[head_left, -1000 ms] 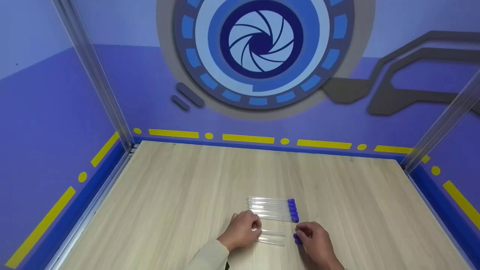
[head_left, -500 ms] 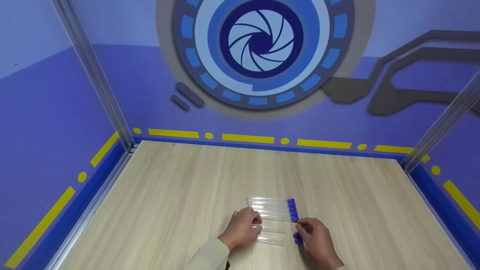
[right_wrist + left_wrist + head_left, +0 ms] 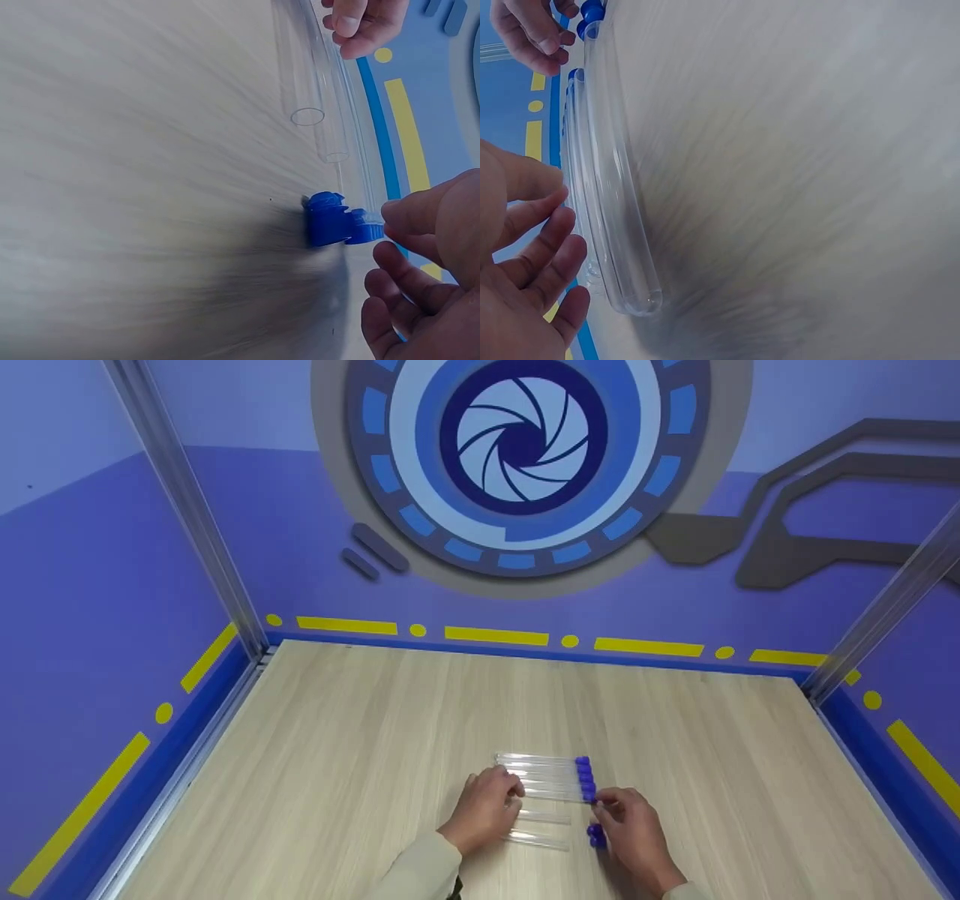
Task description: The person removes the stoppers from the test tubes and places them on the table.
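Observation:
In the head view, several clear test tubes (image 3: 540, 774) lie side by side, with purple-blue caps (image 3: 584, 778) at their right ends. Nearer to me are two uncapped test tubes (image 3: 544, 840). My left hand (image 3: 484, 810) is bent over the left part of the tubes; its thumb and index finger (image 3: 551, 199) come together beside them in the left wrist view. My right hand (image 3: 634, 829) has its fingertips right at the nearest capped end. In the right wrist view its fingers (image 3: 409, 274) are loosely curved, with a gap between thumb and index finger.
Loose blue caps (image 3: 597, 836) sit on the wooden table (image 3: 375, 735), just left of my right hand and past the open tube ends. Blue printed panels (image 3: 247, 525) and metal posts (image 3: 199, 502) enclose the table at the back and sides.
Both hands have moved a little away from me, toward the capped row. The farther uncapped tube has shifted slightly the same way; the capped row looks unchanged.

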`<move>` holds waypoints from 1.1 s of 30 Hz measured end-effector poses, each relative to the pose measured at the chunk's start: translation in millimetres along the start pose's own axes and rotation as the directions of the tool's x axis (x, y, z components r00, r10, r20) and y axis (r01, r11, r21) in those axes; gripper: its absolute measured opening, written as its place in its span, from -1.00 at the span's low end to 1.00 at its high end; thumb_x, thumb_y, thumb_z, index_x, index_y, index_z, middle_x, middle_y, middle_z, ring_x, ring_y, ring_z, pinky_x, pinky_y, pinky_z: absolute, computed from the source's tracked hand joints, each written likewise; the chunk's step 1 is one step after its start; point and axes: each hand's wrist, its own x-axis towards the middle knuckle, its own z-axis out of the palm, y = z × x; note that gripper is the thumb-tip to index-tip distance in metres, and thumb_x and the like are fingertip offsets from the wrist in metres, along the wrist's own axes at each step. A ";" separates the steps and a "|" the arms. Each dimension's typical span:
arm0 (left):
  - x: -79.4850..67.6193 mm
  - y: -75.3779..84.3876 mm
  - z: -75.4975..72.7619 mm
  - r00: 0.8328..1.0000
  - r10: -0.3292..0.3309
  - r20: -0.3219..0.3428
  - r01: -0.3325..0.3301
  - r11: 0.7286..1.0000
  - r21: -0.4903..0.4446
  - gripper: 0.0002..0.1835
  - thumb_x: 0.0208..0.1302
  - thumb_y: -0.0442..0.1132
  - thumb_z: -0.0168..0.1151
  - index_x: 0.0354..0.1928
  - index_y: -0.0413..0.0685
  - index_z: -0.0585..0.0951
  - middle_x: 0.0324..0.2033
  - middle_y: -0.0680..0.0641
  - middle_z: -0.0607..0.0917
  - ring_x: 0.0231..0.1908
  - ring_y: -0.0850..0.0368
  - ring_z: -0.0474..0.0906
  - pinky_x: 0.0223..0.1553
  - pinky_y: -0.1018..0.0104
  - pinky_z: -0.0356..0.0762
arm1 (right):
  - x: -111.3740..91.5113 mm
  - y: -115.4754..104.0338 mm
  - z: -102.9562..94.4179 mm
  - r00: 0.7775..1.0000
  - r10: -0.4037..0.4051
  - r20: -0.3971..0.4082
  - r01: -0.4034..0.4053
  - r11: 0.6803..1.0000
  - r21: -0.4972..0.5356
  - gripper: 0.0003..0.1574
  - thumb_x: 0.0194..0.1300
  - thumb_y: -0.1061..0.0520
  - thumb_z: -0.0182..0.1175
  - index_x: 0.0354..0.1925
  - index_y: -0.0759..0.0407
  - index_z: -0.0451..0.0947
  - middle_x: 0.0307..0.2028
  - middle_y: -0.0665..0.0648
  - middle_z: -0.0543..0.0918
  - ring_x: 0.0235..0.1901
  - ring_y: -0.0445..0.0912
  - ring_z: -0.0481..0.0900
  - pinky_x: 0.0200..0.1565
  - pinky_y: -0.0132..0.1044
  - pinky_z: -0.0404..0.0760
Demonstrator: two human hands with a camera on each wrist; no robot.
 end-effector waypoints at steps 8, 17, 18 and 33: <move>3.5 0.7 0.0 0.999 -0.016 -0.036 0.018 0.998 0.063 -0.92 0.15 -0.30 0.28 -0.32 0.04 0.66 -0.38 0.14 0.53 -0.32 0.26 0.39 -0.24 0.33 0.26 | 1.8 -2.1 1.5 1.000 -0.006 0.022 0.007 1.000 -0.017 -0.64 0.28 0.24 0.20 0.06 0.16 0.55 -0.02 0.10 0.55 -0.04 -0.09 0.54 -0.03 -0.14 0.53; 5.0 0.8 1.0 0.998 -0.010 -0.058 0.016 0.994 0.112 -0.94 0.15 -0.30 0.28 -0.32 0.01 0.67 -0.37 0.12 0.55 -0.30 0.22 0.43 -0.25 0.32 0.34 | 4.0 -2.5 2.1 0.999 -0.003 0.052 0.004 1.000 -0.025 -0.58 0.30 0.24 0.18 0.13 0.21 0.52 0.02 0.13 0.51 -0.15 -0.13 0.50 -0.16 -0.23 0.51; 5.1 0.6 1.1 0.998 -0.007 -0.061 0.014 0.993 0.116 -0.94 0.15 -0.31 0.29 -0.33 0.01 0.66 -0.37 0.11 0.56 -0.31 0.21 0.43 -0.26 0.32 0.34 | 4.3 -2.3 2.2 0.998 0.002 0.056 0.000 1.000 -0.023 -0.58 0.30 0.24 0.18 0.13 0.21 0.52 0.01 0.13 0.51 -0.16 -0.13 0.50 -0.17 -0.24 0.51; 6.8 -0.7 3.8 0.998 0.007 -0.070 0.001 0.992 0.123 -0.93 0.17 -0.34 0.25 -0.34 -0.01 0.66 -0.35 0.07 0.59 -0.21 0.11 0.52 -0.18 0.24 0.43 | 6.9 -2.1 6.1 0.999 -0.032 0.043 0.032 0.999 -0.004 -0.77 0.25 0.30 0.20 -0.09 0.20 0.57 -0.10 0.09 0.53 -0.19 -0.15 0.53 -0.21 -0.30 0.54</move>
